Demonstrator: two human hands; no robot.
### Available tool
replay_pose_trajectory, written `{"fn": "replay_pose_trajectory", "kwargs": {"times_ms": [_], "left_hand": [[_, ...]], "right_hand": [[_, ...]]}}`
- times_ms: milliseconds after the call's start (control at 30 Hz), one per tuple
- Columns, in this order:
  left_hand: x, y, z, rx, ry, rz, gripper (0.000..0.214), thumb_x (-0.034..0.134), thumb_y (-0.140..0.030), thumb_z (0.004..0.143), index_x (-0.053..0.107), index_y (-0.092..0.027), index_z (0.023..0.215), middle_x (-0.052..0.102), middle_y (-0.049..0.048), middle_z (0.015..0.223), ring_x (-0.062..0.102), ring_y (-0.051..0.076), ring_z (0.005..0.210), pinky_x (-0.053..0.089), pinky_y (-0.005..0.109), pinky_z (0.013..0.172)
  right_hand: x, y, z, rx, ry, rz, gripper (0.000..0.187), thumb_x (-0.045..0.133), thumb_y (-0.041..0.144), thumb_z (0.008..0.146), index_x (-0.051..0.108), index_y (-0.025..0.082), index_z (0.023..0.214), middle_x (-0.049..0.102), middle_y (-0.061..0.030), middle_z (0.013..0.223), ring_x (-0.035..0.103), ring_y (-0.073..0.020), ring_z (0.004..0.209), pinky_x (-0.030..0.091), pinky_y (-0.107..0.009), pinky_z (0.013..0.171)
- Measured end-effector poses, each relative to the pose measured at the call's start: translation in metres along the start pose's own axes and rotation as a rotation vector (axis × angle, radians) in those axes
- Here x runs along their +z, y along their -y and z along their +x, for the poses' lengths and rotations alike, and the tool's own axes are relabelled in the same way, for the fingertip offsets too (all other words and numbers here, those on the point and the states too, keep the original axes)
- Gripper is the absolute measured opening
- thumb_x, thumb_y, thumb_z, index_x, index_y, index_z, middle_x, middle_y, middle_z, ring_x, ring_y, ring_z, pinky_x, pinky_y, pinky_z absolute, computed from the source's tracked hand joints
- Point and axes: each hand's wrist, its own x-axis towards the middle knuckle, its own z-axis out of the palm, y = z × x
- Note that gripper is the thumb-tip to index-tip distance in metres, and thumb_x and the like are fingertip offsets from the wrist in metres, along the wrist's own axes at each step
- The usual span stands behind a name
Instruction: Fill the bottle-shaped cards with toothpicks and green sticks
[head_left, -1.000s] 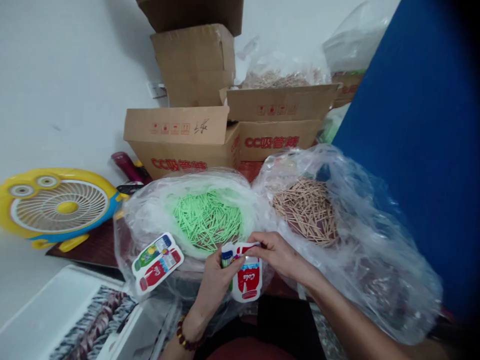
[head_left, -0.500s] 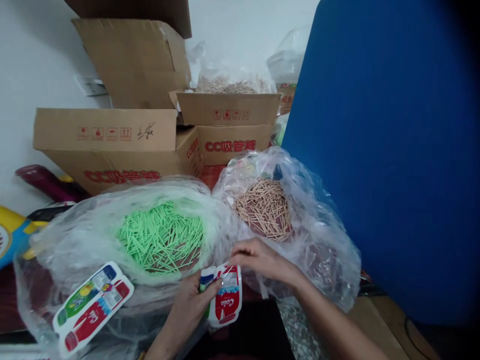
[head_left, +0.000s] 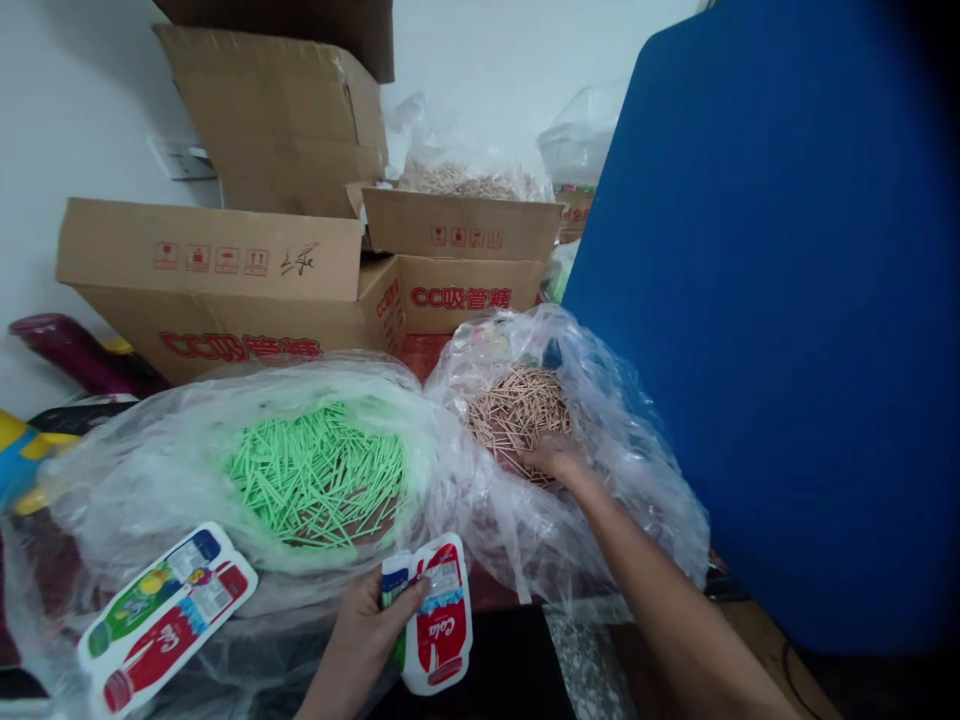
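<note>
My left hand (head_left: 375, 625) is closed on a bottle-shaped candy packet (head_left: 441, 625) printed with a red Cola bottle, thumb on its front. My right hand (head_left: 556, 455) reaches into an open clear plastic bag (head_left: 637, 500), its fingers down among thin brown candy straws (head_left: 517, 405). Those fingertips are blurred and partly hidden, so whether they grip any straw does not show. To the left, a heap of green candy straws (head_left: 315, 480) lies in another clear bag (head_left: 157, 455). A second packet (head_left: 169, 620), with green and red bottles, lies flat on that bag's front.
Cardboard boxes (head_left: 210, 255) with red print stand behind the bags, and more brown straws in plastic (head_left: 472, 180) sit farther back. A large blue panel (head_left: 750, 330) borders the right side. A dark red bottle-like object (head_left: 71, 350) lies at the left.
My right hand has left the packet's top edge and moved up and right into the brown straws. My left hand, still holding the packet, has shifted slightly left and down.
</note>
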Motion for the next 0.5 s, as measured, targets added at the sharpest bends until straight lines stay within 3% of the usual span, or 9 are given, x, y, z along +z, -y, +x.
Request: {"fn": "replay_pose_trajectory", "kwargs": {"times_ms": [167, 333, 433, 500], "left_hand": [[-0.009, 0.006, 0.0, 0.013, 0.021, 0.001, 0.03, 0.074, -0.042, 0.069, 0.069, -0.013, 0.074, 0.071, 0.0036, 0.069, 0.063, 0.019, 0.062, 0.051, 0.026, 0.059], [-0.013, 0.013, 0.002, 0.03, 0.021, 0.011, 0.027, 0.072, -0.039, 0.073, 0.068, -0.012, 0.076, 0.071, 0.0041, 0.07, 0.062, 0.018, 0.062, 0.05, 0.026, 0.061], [-0.014, 0.015, 0.004, 0.042, 0.033, 0.021, 0.025, 0.071, -0.037, 0.074, 0.069, -0.012, 0.079, 0.071, 0.0048, 0.072, 0.063, 0.018, 0.064, 0.05, 0.025, 0.062], [-0.014, 0.014, 0.004, 0.047, 0.024, 0.008, 0.024, 0.071, -0.036, 0.074, 0.069, -0.013, 0.079, 0.071, 0.0041, 0.073, 0.063, 0.018, 0.065, 0.05, 0.025, 0.063]], "right_hand": [[0.009, 0.007, 0.011, 0.057, 0.083, -0.009, 0.029, 0.067, 0.036, 0.08, 0.067, 0.015, 0.1, 0.066, -0.0153, 0.108, 0.061, -0.029, 0.103, 0.045, -0.043, 0.089], [0.014, -0.009, 0.017, 0.047, 0.128, 0.091, 0.032, 0.055, 0.033, 0.092, 0.055, 0.017, 0.12, 0.057, -0.0086, 0.121, 0.059, -0.0207, 0.101, 0.052, -0.042, 0.085], [0.012, -0.021, 0.017, 0.021, 0.13, 0.231, 0.031, 0.055, 0.033, 0.091, 0.056, 0.015, 0.116, 0.06, -0.0084, 0.115, 0.061, -0.02, 0.096, 0.053, -0.04, 0.082], [0.01, -0.026, 0.013, -0.015, 0.103, 0.356, 0.027, 0.05, 0.035, 0.092, 0.061, 0.012, 0.104, 0.065, -0.0081, 0.099, 0.063, -0.0194, 0.084, 0.053, -0.036, 0.075]]}}
